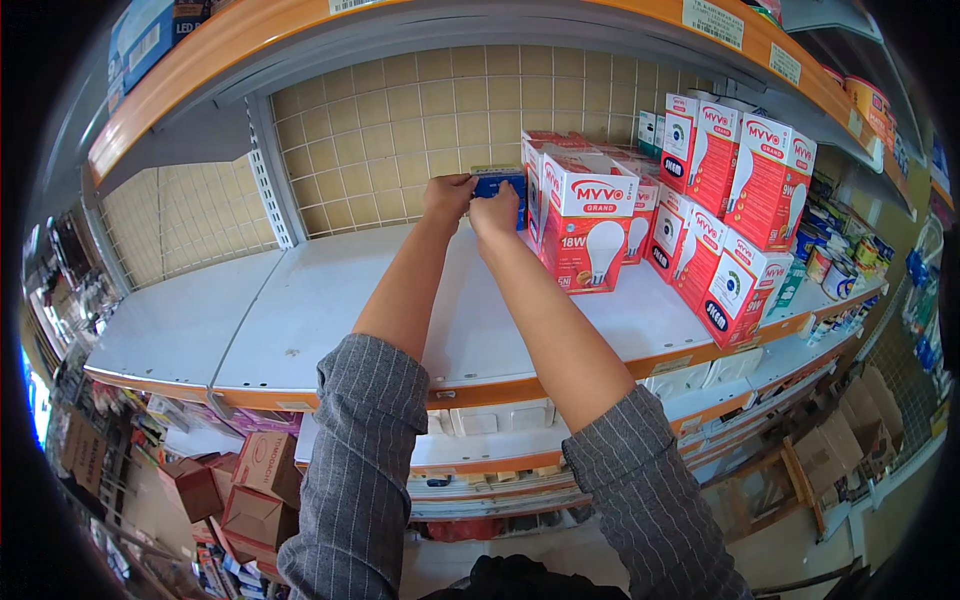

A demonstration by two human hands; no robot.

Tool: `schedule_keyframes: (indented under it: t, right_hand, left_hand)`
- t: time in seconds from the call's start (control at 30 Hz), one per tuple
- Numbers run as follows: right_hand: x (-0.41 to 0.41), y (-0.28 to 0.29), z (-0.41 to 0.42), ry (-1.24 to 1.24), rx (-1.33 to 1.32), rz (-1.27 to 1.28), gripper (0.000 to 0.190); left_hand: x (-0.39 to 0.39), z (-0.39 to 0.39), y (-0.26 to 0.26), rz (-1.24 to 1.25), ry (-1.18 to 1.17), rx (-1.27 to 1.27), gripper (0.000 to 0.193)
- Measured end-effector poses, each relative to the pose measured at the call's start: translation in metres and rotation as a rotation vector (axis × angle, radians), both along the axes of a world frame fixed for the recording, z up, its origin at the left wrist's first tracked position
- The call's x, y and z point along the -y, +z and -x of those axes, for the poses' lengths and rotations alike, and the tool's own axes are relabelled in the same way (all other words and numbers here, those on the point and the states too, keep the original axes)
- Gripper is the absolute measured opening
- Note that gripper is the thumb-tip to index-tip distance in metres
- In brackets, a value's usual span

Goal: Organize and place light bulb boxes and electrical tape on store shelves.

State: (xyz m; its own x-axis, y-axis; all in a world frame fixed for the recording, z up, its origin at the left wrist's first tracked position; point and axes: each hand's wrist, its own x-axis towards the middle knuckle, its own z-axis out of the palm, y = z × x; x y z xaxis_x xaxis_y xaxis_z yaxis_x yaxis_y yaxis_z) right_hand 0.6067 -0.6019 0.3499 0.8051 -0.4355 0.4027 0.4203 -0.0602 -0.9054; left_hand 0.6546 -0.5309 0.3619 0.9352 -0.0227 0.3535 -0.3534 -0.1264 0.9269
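Observation:
Both arms reach to the back of a white metal shelf [300,315]. There a small blue box [489,186] stands near the wire grid, just left of the red and white bulb boxes. My left hand [450,196] has its fingertips at the box's upper left edge. Across the front of the same box lies my right hand [496,212], its fingers bent and partly hiding it. Close on the right is a large Myvo 18W bulb box [589,225]. Whether either hand grips the blue box firmly is not clear.
Smaller Myvo 9W boxes [772,180] are stacked two high at the right. An orange-edged upper shelf [540,11] arches overhead. Wire grid [375,112] backs the shelf. Cans [838,279] sit farther right, and cardboard boxes [259,517] are piled low at the left.

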Motion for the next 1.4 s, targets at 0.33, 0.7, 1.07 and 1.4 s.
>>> schedule_keyframes:
  t: [0.33, 0.7, 1.07, 1.4]
  right_hand:
    - [0.003, 0.001, 0.000, -0.011, -0.023, 0.124, 0.063]
    - [-0.010, 0.056, 0.069, 0.425, -0.211, -0.237, 0.037]
    - [-0.086, 0.021, 0.240, 1.291, 0.066, -0.119, 0.050]
    - [-0.224, -0.078, 0.288, 2.022, -0.272, 0.112, 0.039]
  left_hand:
    - [0.000, -0.011, -0.005, -0.051, 0.056, 0.034, 0.032]
    - [-0.045, 0.051, 0.091, -0.126, 0.082, -0.156, 0.040]
    - [-0.204, 0.356, -0.017, 0.006, 0.233, 0.424, 0.038]
    - [-0.354, 0.560, -0.170, 0.287, 0.980, -0.180, 0.038]
